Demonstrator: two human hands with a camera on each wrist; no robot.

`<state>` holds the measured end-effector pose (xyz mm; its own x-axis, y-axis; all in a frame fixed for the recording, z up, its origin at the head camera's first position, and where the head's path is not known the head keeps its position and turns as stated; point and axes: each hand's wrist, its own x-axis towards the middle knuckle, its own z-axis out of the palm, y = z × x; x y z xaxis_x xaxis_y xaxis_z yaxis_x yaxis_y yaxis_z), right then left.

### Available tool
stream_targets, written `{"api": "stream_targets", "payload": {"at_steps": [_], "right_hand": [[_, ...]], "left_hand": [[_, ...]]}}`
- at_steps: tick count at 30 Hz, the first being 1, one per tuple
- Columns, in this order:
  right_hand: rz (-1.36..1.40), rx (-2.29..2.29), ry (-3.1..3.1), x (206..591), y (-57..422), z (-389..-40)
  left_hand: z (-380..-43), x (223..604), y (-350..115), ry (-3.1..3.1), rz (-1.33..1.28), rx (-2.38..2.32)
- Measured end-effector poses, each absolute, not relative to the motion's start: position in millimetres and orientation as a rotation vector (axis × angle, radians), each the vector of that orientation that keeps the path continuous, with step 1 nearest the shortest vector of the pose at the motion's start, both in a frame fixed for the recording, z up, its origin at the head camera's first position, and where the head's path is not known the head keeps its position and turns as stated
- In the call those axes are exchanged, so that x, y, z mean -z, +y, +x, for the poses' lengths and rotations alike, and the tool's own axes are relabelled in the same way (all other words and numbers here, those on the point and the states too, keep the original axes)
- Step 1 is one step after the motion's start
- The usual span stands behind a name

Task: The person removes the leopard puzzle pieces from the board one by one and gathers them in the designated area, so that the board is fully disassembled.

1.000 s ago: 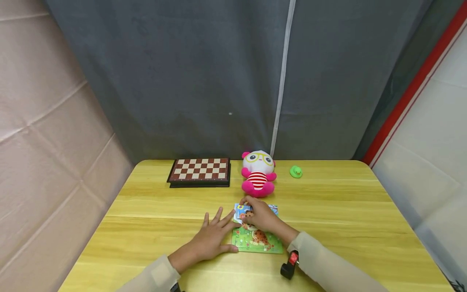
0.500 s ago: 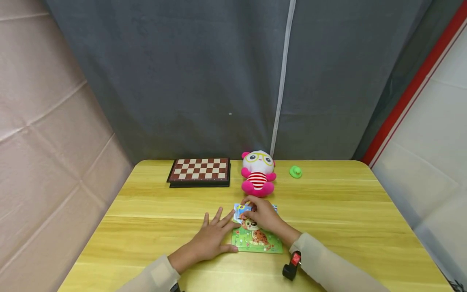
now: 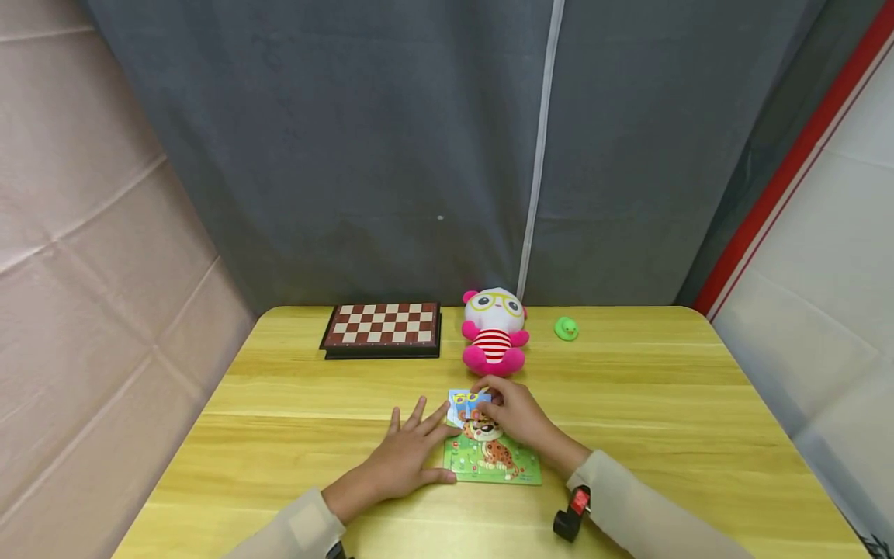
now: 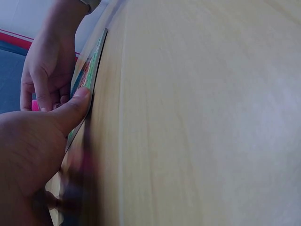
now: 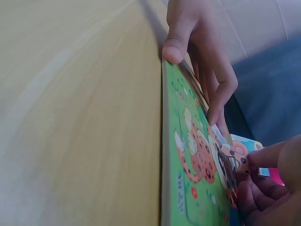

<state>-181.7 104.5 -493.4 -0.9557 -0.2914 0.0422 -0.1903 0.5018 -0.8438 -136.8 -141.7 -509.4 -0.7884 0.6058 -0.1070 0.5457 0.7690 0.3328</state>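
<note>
A flat jigsaw puzzle (image 3: 492,466) with a spotted leopard on green grass lies at the front middle of the table. My left hand (image 3: 400,460) rests at its left edge, fingers spread; in the left wrist view the thumb (image 4: 75,106) presses on the puzzle's near edge. Over the puzzle's top, my right hand (image 3: 522,419) pinches a small puzzle piece (image 5: 239,153) between thumb and finger. That piece shows blue and an orange ear, and it looks tilted up from the board in the right wrist view. Part of the puzzle's upper right is hidden behind the right hand.
A pink and white panda plush (image 3: 493,334) sits just behind the puzzle. To its left lies a folded chessboard box (image 3: 382,330), and to its right a small green rubber duck (image 3: 566,328). A grey curtain (image 3: 391,155) hangs behind the wooden table (image 3: 628,404).
My right hand has moved a little to the right, carrying the pinched piece along the puzzle's top. More of the upper left corner and leopard's face now shows. The left hand has stayed still.
</note>
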Motion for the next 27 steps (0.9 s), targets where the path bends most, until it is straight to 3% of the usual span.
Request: {"api": "stream_targets", "payload": {"at_steps": [27], "right_hand": [[-0.265,1.444,2.66,495.3,162.3,-183.1]], "left_hand": [[-135.5,505.8,-142.4,2.753,0.926,-0.439]]}}
